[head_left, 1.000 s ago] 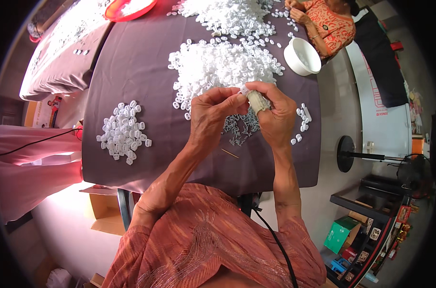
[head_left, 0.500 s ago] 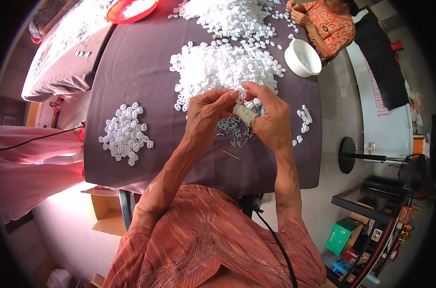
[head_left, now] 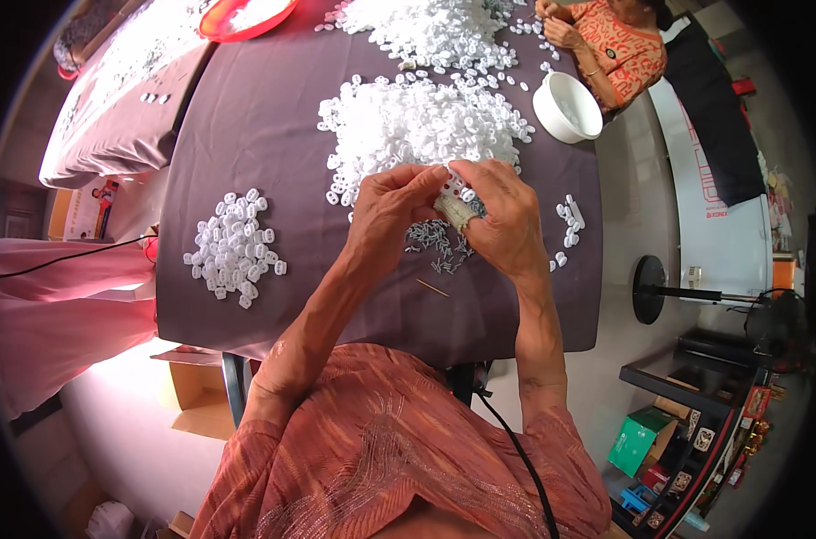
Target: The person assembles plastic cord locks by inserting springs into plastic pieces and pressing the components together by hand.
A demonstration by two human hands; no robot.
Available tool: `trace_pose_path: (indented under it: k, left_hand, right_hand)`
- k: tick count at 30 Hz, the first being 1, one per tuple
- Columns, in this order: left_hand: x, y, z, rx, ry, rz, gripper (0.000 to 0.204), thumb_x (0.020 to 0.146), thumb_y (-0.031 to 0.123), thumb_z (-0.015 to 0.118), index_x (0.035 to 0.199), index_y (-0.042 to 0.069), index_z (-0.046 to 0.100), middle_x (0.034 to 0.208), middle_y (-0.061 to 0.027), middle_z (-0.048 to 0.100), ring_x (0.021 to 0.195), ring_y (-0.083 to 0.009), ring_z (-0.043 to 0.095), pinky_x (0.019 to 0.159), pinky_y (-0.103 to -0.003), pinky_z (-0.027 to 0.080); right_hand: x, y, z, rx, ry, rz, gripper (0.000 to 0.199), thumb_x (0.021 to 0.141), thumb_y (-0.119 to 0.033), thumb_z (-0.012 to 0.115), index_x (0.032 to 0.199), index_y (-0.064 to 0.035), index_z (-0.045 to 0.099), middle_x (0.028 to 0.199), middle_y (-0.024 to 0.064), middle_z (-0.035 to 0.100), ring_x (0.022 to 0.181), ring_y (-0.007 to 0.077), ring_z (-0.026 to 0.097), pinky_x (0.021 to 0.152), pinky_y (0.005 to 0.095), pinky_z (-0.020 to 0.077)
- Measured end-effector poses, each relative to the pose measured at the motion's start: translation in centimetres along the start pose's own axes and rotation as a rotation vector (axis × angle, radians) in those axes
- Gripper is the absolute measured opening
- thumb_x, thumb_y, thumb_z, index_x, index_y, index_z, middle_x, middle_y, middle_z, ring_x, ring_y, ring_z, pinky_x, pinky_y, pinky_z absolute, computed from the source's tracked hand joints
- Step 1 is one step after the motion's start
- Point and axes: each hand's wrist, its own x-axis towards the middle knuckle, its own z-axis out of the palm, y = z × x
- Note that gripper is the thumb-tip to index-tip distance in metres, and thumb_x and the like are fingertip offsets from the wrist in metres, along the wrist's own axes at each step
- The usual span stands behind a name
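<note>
Over the middle of the table my left hand (head_left: pixel 383 212) and my right hand (head_left: pixel 507 214) meet, fingers pinched together around a small white plastic piece (head_left: pixel 450 186), mostly hidden by the fingertips. Beige tape wraps my right thumb. Just beyond the hands lies a big heap of white oval plastic pieces (head_left: pixel 408 121). Small grey metal pins (head_left: pixel 437 247) are scattered beneath the hands, partly covered by them. A thin wooden stick (head_left: pixel 432 288) rests nearer to me. To the left sits a smaller pile of white pieces (head_left: pixel 235 247).
Several white pieces (head_left: pixel 570 225) lie near the table's right edge. A white bowl (head_left: pixel 552 108) stands at the far right, beside a person in an orange patterned shirt (head_left: pixel 616 49). A red basin (head_left: pixel 215 29) is at the far left. A black cable (head_left: pixel 516 440) hangs by my right side.
My right fingers have shifted slightly and closed further over the small white piece, which shows less now. My left hand has hardly moved, and the piles look the same.
</note>
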Motion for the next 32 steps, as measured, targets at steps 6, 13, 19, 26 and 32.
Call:
trace_pose_path:
  k: [6, 13, 19, 26, 32]
  left_hand:
    - [0.07, -0.36, 0.20, 0.048, 0.020, 0.037, 0.017, 0.082, 0.016, 0.059, 0.087, 0.000, 0.061, 0.074, -0.0004, 0.058, 0.063, -0.0054, 0.054, 0.057, -0.019, 0.047]
    - [-0.22, -0.38, 0.47, 0.024, 0.013, 0.049, 0.017, 0.082, 0.016, 0.060, 0.086, -0.001, 0.061, 0.073, -0.0007, 0.058, 0.063, -0.0059, 0.055, 0.057, -0.019, 0.047]
    - [-0.28, -0.81, 0.25, 0.037, 0.042, 0.093, 0.020, 0.081, 0.018, 0.060, 0.086, 0.000, 0.062, 0.074, -0.0013, 0.059, 0.064, -0.0060, 0.055, 0.057, -0.019, 0.046]
    - [-0.54, -0.72, 0.47, 0.046, 0.059, 0.114, 0.021, 0.081, 0.020, 0.062, 0.086, 0.000, 0.063, 0.074, -0.0013, 0.060, 0.064, -0.0051, 0.053, 0.057, -0.019, 0.044]
    - [-0.42, -0.80, 0.24, 0.121, 0.069, 0.131, 0.022, 0.079, 0.021, 0.063, 0.087, 0.000, 0.064, 0.074, -0.0013, 0.060, 0.064, -0.0057, 0.054, 0.058, -0.019, 0.044]
  right_hand:
    - [-0.07, 0.64, -0.16, 0.037, -0.057, 0.008, 0.037, 0.057, 0.003, 0.062, 0.094, -0.0008, 0.058, 0.084, 0.0110, 0.060, 0.075, 0.0274, 0.057, 0.065, 0.0344, 0.0470]
    - [-0.24, 0.69, -0.23, 0.058, -0.053, 0.012, 0.038, 0.056, 0.004, 0.060, 0.094, -0.0003, 0.058, 0.085, 0.0122, 0.060, 0.077, 0.0283, 0.057, 0.066, 0.0349, 0.0471]
    - [-0.31, 0.47, 0.09, 0.007, -0.048, -0.003, 0.043, 0.055, 0.007, 0.058, 0.097, -0.0004, 0.057, 0.086, 0.0118, 0.060, 0.079, 0.0288, 0.057, 0.067, 0.0354, 0.0469]
    - [-0.51, 0.35, 0.13, -0.027, -0.065, -0.006, 0.042, 0.054, 0.007, 0.058, 0.096, 0.0008, 0.056, 0.088, 0.0120, 0.059, 0.081, 0.0288, 0.056, 0.069, 0.0357, 0.0472]
    - [-0.48, 0.82, 0.42, -0.025, -0.074, -0.034, 0.041, 0.056, 0.004, 0.058, 0.097, 0.0004, 0.056, 0.090, 0.0127, 0.059, 0.084, 0.0296, 0.056, 0.071, 0.0357, 0.0474]
